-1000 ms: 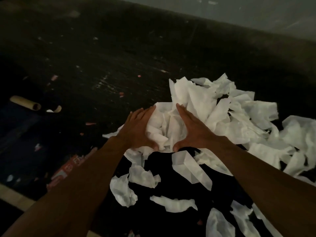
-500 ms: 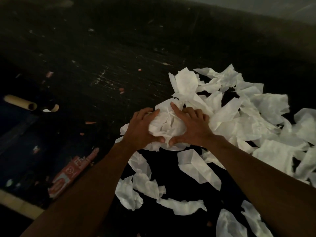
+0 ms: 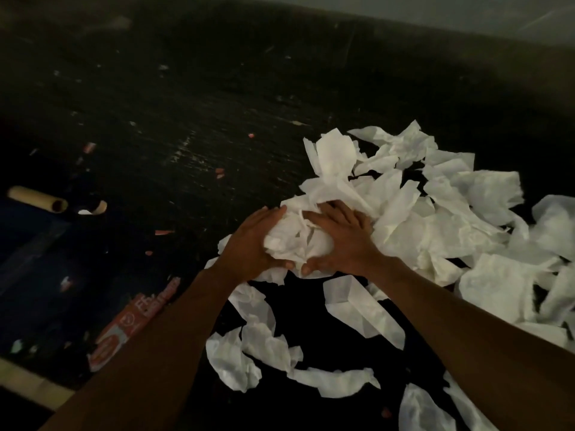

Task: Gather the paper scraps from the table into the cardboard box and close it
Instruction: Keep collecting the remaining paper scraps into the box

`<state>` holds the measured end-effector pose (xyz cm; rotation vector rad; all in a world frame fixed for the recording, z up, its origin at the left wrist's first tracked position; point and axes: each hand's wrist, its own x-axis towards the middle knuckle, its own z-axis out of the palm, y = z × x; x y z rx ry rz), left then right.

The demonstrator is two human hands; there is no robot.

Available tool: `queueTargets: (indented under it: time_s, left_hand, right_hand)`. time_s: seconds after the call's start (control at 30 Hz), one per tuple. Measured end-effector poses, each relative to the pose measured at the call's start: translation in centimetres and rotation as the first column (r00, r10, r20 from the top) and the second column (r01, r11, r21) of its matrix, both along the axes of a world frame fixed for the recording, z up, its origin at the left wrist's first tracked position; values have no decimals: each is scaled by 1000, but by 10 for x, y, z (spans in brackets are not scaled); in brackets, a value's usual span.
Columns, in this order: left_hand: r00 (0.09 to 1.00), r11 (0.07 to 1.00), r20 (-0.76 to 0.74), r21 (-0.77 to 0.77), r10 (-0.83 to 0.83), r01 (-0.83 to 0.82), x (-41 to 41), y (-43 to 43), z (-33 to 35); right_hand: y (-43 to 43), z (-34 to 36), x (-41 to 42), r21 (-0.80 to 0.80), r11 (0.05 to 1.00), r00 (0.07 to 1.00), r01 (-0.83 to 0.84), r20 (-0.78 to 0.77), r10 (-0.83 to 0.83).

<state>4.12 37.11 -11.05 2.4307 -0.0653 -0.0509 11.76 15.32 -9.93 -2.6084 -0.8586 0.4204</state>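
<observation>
A wad of scraps (image 3: pixel 295 242) is gripped between left hand (image 3: pixel 249 247) and right hand (image 3: pixel 345 244), fingers curled round it. The remaining pile (image 3: pixel 435 219) is spread toward the table's (image 3: pixel 186 135) right edge, nearest the right hand; no box is seen.

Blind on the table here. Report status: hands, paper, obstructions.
Left hand and right hand cupped round one paper wad. Most scraps loose on table. Box not made out. Nothing blocking the hands.
</observation>
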Motion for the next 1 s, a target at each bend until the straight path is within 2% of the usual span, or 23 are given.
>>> queueTargets:
  time_s: [0.1,0.23,0.33,0.43,0.53,0.57,0.7,0.83,0.93,1.0]
  left_hand:
    - [999,1000,33,-7,11,-11,1,-1,2]
    - [994,993,74,-94,84,-77,-3,-5,1]
    - [977,957,78,-234,197,-175,-7,-6,4]
    - [971,943,48,-253,233,-214,-8,-6,17]
    - [965,932,1,-257,264,-255,-5,-8,20]
    - [962,929,-15,-258,272,-267,-4,-11,22]
    - [966,955,89,-195,243,-222,-5,-23,48]
    - [939,929,217,-318,267,-190,-4,-40,93]
    - [891,949,377,-275,253,-153,-4,-56,123]
    - [879,955,417,-268,232,-125,-6,-69,141]
  right_hand:
    - [2,-3,-1,53,999,998,9,64,-12]
    - [5,-15,-3,338,936,993,98,24,-113]
    - [9,-10,-4,505,822,963,264,-190,-193]
    - [7,5,-10,533,728,884,430,-412,-221]
    - [-1,24,-11,571,651,847,501,-478,-233]
    - [-5,32,-11,578,641,847,505,-473,-241]
    - [-20,63,-7,622,622,875,475,-408,-260]
    - [-40,102,-8,698,638,942,325,-177,-285]
    - [-58,126,-9,709,665,953,235,-34,-300]
    - [-69,140,-11,721,664,951,197,24,-308]
